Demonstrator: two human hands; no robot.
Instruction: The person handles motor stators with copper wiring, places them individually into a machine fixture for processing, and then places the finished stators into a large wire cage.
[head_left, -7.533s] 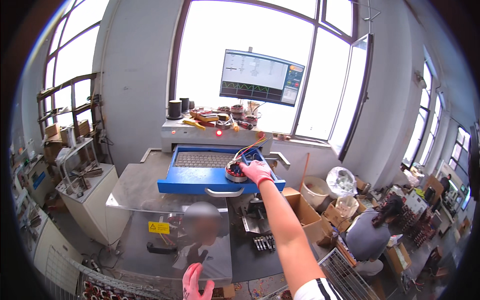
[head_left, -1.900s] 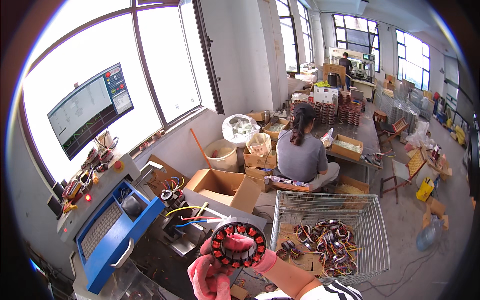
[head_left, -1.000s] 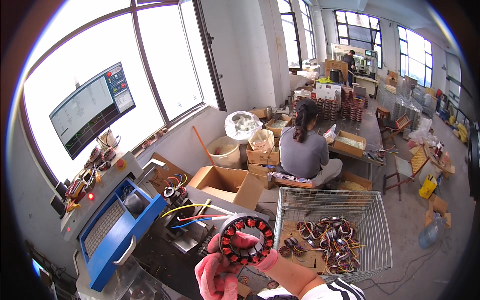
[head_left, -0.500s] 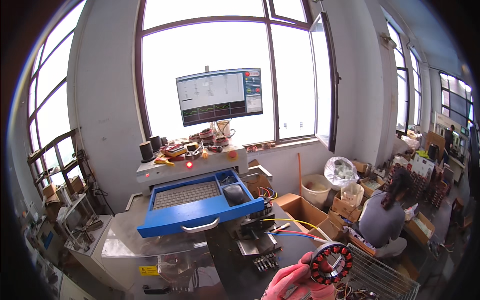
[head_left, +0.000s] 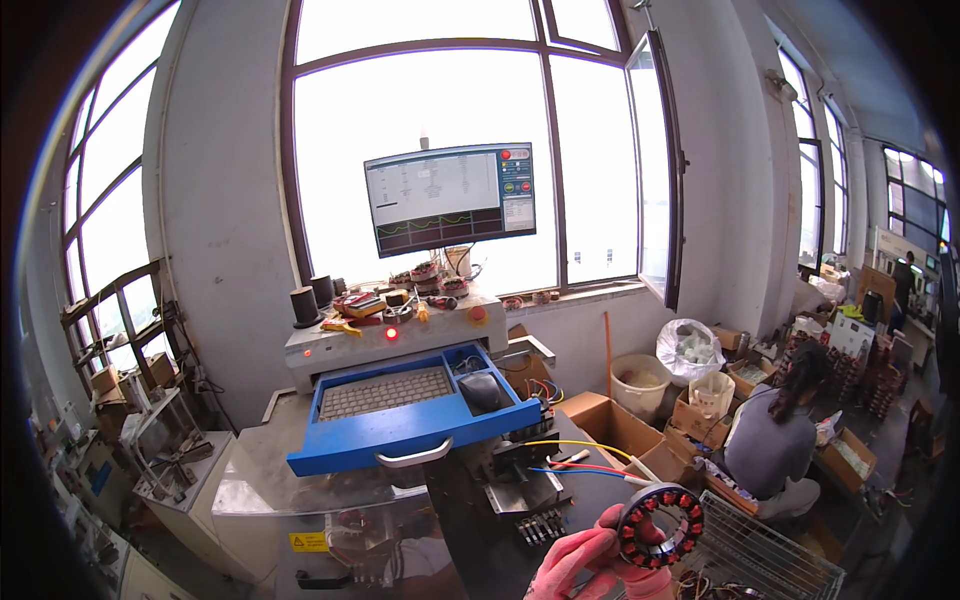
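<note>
A ring-shaped motor stator (head_left: 690,530) with red windings and a dark rim is held up at the lower right. My left hand (head_left: 575,565), in a pink glove, has its fingers closed at the ring's left edge. Under the ring, partly hidden by it, my right hand (head_left: 648,583) in the same pink grips it from below. Yellow, red and blue leads (head_left: 590,470) run from the stator's top, through a pale sleeve, toward a dark metal fixture (head_left: 525,490) on the bench.
Left of the fixture, a blue drawer (head_left: 350,440) with keyboard and mouse is pulled out below a monitor (head_left: 450,200). Small metal parts (head_left: 540,527) lie before the fixture. A wire rack (head_left: 770,560), cardboard boxes (head_left: 610,425) and a seated person (head_left: 770,440) are to the right.
The surroundings have shifted slightly right and down in the view. My hands keep their hold on the stator, which has turned or tilted a little.
</note>
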